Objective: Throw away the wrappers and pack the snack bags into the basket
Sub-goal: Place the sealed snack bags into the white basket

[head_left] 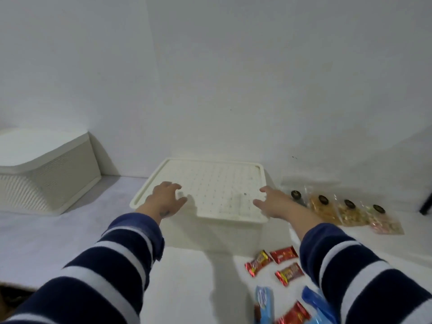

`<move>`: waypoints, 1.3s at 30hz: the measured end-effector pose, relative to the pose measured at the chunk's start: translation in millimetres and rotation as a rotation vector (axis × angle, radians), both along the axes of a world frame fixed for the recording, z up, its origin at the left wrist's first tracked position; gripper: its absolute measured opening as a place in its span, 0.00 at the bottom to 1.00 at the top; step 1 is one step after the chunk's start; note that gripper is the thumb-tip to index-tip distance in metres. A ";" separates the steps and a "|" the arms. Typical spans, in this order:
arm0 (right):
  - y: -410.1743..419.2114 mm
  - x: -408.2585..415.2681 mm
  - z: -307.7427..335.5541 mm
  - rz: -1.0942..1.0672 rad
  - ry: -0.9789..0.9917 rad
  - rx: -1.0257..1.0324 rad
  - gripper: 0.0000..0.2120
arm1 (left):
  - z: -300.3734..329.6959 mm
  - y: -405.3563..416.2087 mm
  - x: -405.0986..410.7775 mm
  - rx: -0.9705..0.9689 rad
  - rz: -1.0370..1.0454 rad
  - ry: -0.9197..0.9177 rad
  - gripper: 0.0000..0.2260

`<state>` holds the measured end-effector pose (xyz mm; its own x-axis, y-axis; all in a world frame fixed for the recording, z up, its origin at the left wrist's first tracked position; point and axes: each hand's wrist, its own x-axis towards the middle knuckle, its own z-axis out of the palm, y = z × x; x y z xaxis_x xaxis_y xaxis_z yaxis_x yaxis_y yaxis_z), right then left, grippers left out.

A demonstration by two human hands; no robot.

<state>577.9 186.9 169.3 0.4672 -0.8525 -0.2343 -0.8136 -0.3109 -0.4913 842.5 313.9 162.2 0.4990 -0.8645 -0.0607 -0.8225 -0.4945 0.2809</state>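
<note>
A white basket (217, 232) stands mid-table, covered by a perforated white lid (210, 183). My left hand (163, 199) hovers over the lid's left side with loosely curled fingers, holding nothing. Over the lid's right edge is my right hand (273, 203), fingers spread. Several clear snack bags (350, 212) with round black stickers lie in a row to the right of the basket. In front of the basket at the right lie red wrappers (289, 273) and blue wrappers (264, 302), partly hidden by my right sleeve.
A second white lidded bin (46, 174) sits at the far left against the wall. A dark post (426, 204) shows at the right edge. The white table (198, 288) meets a white wall just behind the basket.
</note>
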 end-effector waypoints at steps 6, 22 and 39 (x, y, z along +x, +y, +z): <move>-59.4 55.7 -45.5 -0.202 -0.120 -0.015 0.33 | -37.8 -57.1 76.9 0.144 0.189 -0.103 0.22; -81.9 72.1 -13.3 -0.332 0.032 -0.203 0.37 | -24.8 -96.3 114.6 -0.170 0.311 0.099 0.42; 185.5 57.3 -17.3 -0.502 0.054 -0.140 0.39 | -34.9 166.0 91.0 -0.242 0.175 0.106 0.39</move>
